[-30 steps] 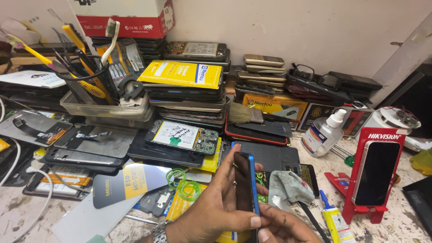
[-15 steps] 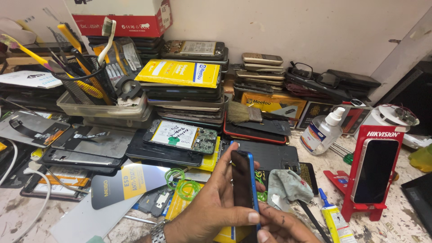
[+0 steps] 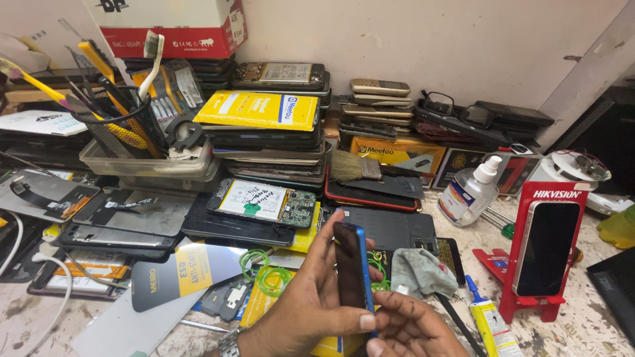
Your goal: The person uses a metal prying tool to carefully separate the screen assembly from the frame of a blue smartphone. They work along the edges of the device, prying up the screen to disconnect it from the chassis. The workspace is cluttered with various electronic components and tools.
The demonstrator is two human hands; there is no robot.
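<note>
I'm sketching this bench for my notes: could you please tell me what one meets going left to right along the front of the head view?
White cable → green rings → blue-edged phone held upright in the left hand, with the right hand touching its lower end → grey cloth → glue tube → red stand holding a phone.

The lower end of the blue-edged phone [image 3: 352,271] is hidden behind the thumb of the left hand [image 3: 311,311], and the bottom picture edge cuts off that wrist with its metal watch band [image 3: 229,344]. The right hand [image 3: 413,330] shows only its fingers; its palm lies below the edge. Just right of the hands, the glue tube [image 3: 489,324] runs out of the picture. Far right, a dark tablet [image 3: 615,291] is cut by the edge. Whether the phone's screen is lit cannot be told.
</note>
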